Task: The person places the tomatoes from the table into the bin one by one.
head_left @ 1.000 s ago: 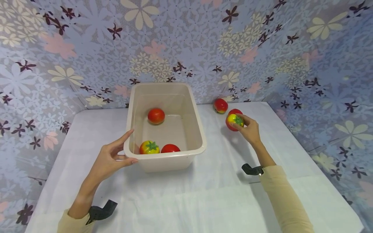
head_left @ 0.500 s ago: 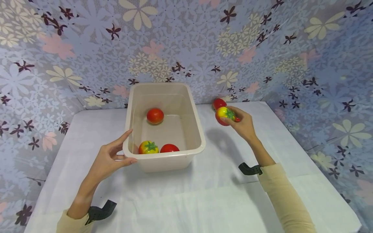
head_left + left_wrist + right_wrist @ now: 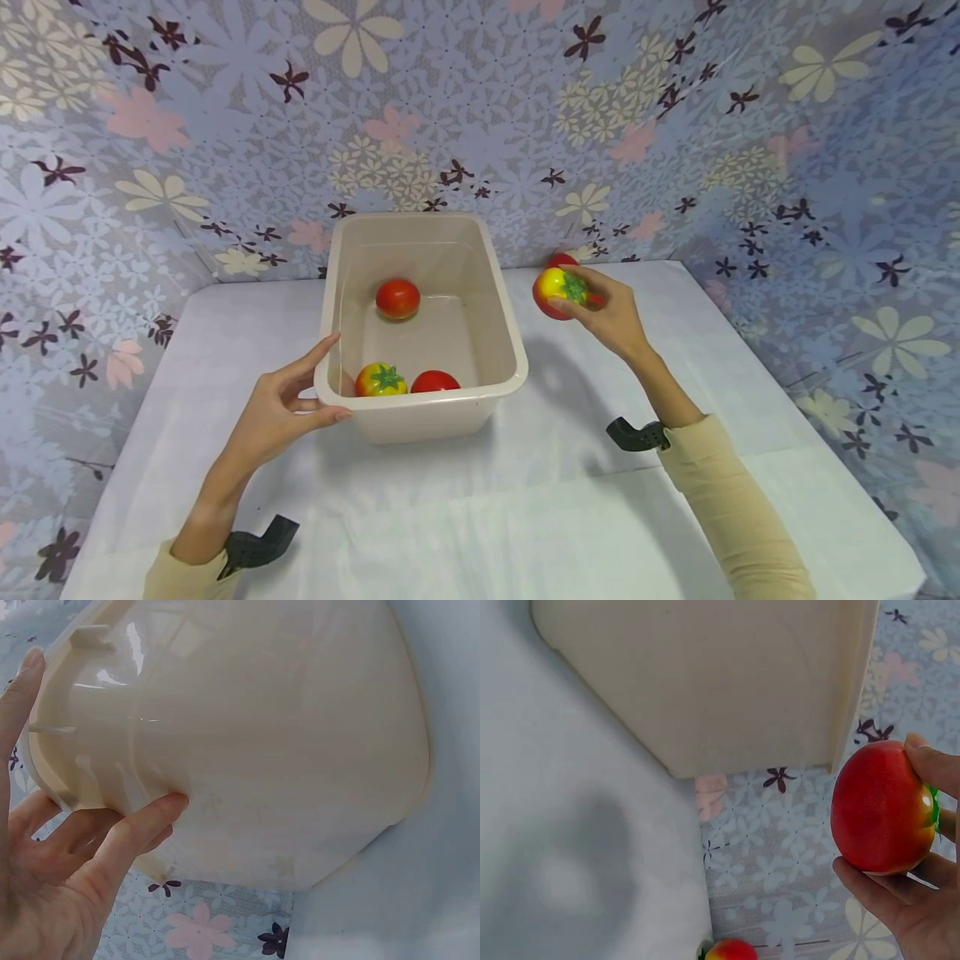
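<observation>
My right hand [image 3: 611, 317] holds a toy tomato [image 3: 549, 287], red and yellow with a green star-shaped top, above the cloth to the right of a beige plastic tub [image 3: 427, 404]. In the right wrist view the tomato [image 3: 877, 806] sits between thumb and fingers. My left hand [image 3: 273, 412] grips the tub's near left corner, fingers and thumb on either side of it. The left wrist view shows its fingertips on the tub's outer wall [image 3: 285, 750]. Inside the tub lie a red tomato [image 3: 397, 298], a yellow-red one [image 3: 378, 380] and another red one [image 3: 435, 382], partly hidden by the front rim.
Behind the right hand a red tomato [image 3: 562, 260] lies at the table's back edge, mostly hidden. A red patch [image 3: 596, 300] shows between the fingers. Flower-patterned sheeting [image 3: 480, 125] rises behind the white-covered table [image 3: 480, 525]. Each wrist wears a black camera mount [image 3: 636, 435].
The right hand has lifted the tomato off the table and carried it left toward the tub. The left hand stays at the tub's corner, and the tub has not moved.
</observation>
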Tool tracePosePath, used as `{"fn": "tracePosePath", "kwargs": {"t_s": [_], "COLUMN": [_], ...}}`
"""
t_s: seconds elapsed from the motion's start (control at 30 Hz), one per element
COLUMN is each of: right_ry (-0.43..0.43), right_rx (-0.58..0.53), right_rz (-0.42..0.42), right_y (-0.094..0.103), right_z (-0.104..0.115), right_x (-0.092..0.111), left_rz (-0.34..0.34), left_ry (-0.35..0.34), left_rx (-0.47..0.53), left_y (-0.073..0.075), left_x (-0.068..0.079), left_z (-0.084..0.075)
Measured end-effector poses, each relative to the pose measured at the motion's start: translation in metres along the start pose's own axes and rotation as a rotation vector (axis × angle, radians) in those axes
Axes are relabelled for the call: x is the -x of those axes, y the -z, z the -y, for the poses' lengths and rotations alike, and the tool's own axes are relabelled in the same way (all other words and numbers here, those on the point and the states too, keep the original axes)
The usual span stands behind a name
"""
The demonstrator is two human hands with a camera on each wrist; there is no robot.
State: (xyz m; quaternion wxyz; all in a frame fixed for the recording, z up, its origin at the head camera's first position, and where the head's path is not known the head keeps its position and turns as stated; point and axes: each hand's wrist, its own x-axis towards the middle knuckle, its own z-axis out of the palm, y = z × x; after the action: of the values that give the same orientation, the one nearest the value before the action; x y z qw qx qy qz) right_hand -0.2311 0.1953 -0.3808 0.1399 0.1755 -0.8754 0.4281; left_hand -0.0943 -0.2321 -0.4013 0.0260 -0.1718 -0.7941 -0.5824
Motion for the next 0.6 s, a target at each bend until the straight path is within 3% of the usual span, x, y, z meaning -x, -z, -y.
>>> {"fn": "tracePosePath", "kwargs": {"t_s": [0.33,0.6], "right_ry": [0.036,0.07], "right_rx": [-0.032,-0.066], "right_rz": [0.011,0.044], "right_y": [-0.004,-0.005], "right_z": [0.012,0.034], "right_x": [-0.002,-0.005], "left_rz": [-0.003,-0.008], "left_ry": [0.012,0.011], "left_rx": [-0.015,-0.022], "left_y": [0.0,0.001], "left_x": [0.0,-0.001], "left_z": [0.0,0.001]}}
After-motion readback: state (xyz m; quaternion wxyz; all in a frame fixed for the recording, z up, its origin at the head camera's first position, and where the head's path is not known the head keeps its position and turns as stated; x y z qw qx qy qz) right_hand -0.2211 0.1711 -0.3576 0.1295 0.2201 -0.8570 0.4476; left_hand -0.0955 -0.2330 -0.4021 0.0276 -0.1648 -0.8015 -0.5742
